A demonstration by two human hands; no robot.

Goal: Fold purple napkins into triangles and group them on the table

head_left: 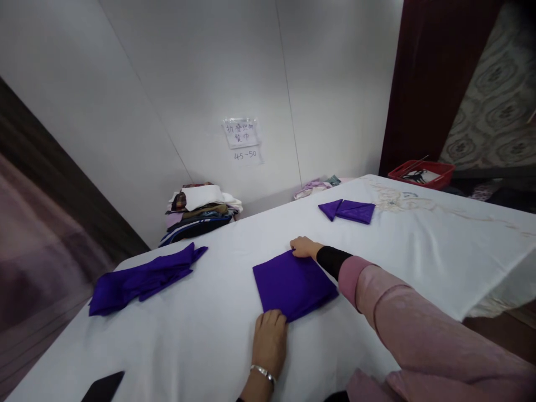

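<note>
A purple cloth napkin (293, 285), folded into a square, lies in front of me on the white tablecloth (201, 346). My left hand (270, 340), with a silver bracelet at the wrist, has its fingers closed at the napkin's near corner. Across the cloth, my right hand (305, 247) reaches to the far corner and its bent fingers grip the edge there. The fingertips of both hands are partly hidden. To the left lies a loose, crumpled stack of purple cloth (142, 279).
Toward the back right rest folded purple napkins (355, 212). Behind the table's far edge stands a pile of folded clothes (201, 212) by the wall. A red basket (422, 173) is at the far right. Some dark flat object (104, 387) lies near left.
</note>
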